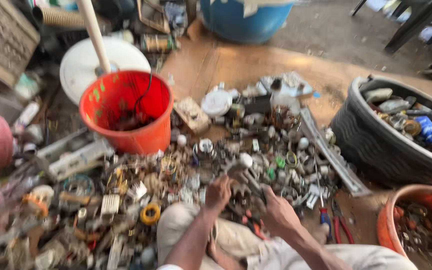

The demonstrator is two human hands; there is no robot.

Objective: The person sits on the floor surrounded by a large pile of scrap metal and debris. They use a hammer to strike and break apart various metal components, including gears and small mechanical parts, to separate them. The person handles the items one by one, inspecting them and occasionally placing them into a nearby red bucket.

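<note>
Head view — left hand and right hand both closed on a grey metal part, scrap pile just beyond.

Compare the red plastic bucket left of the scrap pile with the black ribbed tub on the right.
The red plastic bucket is tall, narrow and smooth-walled; the black ribbed tub is low, wide and ridged. The bucket holds mostly dark wires and sits nearly empty; the tub is piled with mixed metal scrap and a blue piece. Both stand upright and open on the floor beside the scrap pile.
</note>
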